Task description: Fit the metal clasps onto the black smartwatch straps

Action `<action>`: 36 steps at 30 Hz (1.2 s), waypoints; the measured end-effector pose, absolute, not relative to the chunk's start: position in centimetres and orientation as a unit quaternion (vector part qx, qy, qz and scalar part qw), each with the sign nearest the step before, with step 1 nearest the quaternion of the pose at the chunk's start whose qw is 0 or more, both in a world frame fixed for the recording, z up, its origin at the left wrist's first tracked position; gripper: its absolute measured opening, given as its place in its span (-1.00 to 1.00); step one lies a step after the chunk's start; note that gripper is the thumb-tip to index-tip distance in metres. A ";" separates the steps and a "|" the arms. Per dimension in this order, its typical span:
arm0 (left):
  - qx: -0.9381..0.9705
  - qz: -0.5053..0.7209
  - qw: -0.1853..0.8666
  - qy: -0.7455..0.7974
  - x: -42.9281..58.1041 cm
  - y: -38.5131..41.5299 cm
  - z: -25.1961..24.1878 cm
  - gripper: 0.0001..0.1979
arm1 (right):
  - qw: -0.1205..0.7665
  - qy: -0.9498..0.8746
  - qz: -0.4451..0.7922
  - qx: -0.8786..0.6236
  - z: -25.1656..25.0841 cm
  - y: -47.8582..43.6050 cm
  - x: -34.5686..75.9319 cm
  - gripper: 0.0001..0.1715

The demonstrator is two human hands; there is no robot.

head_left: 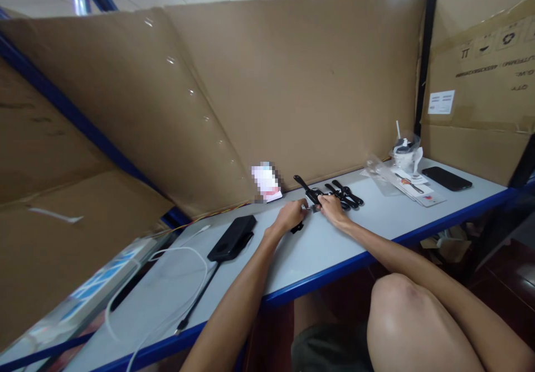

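- L hand (292, 214): mid-table, fingers curled, tips pinched on near end of black watch (310, 194).
- Black watch: lies flat on grey table (317, 249) between both hands; strap runs away toward cardboard wall (292, 93).
- R hand (333, 207): close by L fingertips, fingers closed on same watch.
- Spare black watches (346, 194): in a row just right of it.
- Leaflets (418, 193), bagged cup w/ straw (404, 154), dark phone (446, 178): far right end of table.
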State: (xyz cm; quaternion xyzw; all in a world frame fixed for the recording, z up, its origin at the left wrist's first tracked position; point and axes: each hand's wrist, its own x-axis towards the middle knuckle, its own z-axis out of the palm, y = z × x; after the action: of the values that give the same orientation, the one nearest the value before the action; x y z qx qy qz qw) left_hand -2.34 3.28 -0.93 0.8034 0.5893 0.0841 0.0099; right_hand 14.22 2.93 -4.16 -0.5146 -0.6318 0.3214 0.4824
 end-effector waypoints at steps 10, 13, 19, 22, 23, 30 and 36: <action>0.808 0.061 -0.018 0.586 -2.1 3.6 -1.7 -0.80 | 0.483 -0.629 0.322 -0.517 -4.0 2.8 14.3 -0.50; 0.800 0.049 -0.013 0.598 -1.9 3.6 -1.8 -0.77 | 0.486 -0.626 0.323 -0.516 -4.2 2.9 14.3 -0.50; 0.798 0.053 -0.013 0.601 -1.9 3.5 -1.4 -0.74 | 0.488 -0.624 0.324 -0.517 -4.1 2.9 14.5 -0.49; 0.791 0.062 -0.024 0.608 -2.0 3.3 -1.2 -0.72 | 0.489 -0.624 0.324 -0.515 -4.0 2.7 14.5 -0.49; 0.788 0.060 -0.028 0.611 -2.1 3.2 -1.1 -0.72 | 0.490 -0.624 0.324 -0.514 -3.9 2.7 14.5 -0.49; 0.777 0.045 -0.040 0.626 -2.4 3.1 -1.1 -0.76 | 0.487 -0.629 0.320 -0.514 -3.8 2.5 14.6 -0.50; 0.777 0.109 -0.017 0.620 -2.5 3.0 0.0 -0.74 | 0.438 -0.651 0.272 -0.557 -3.2 2.0 14.6 -0.49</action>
State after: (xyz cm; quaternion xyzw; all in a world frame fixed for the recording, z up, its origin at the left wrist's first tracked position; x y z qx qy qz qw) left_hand -2.51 3.03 -0.04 0.7768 0.6200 0.1088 -0.0169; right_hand 14.57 2.04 -3.24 -0.5573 -0.6511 0.2719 0.4376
